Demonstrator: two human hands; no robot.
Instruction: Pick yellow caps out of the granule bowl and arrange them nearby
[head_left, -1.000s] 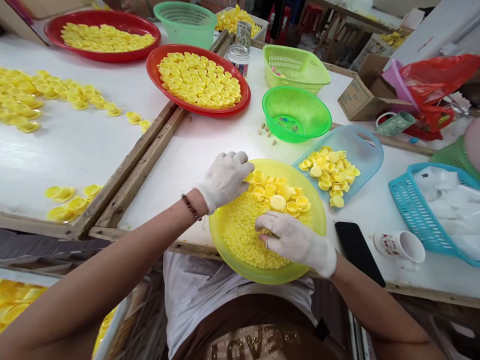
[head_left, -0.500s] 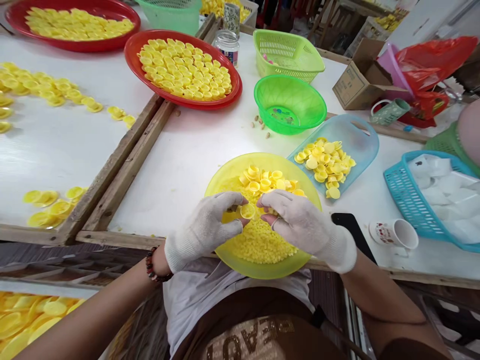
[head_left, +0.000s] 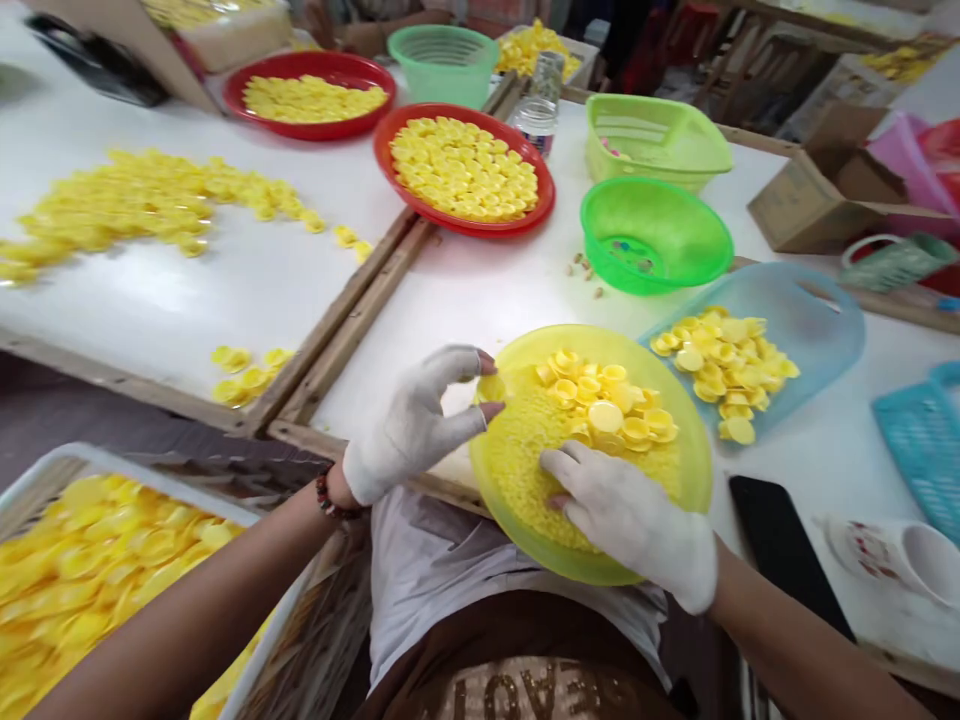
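My left hand, in a white glove with bare fingertips, pinches a small yellow plastic cup between thumb and fingers at the left rim of a yellow basin. Inside the basin lie small yellow pellets and a heap of yellow cups. My right hand, gloved the same way, is down at the pellets. Its fingers curl toward the thumb, and whatever they pinch is hidden.
A blue board with more yellow cups touches the basin's right side. Behind stand a green bowl and red trays of cups. A black phone and a mug lie right. A crate sits low left.
The view has swung left. My hands have parted: the left went to the basin's left rim with the cup, the right went down to the pellets.
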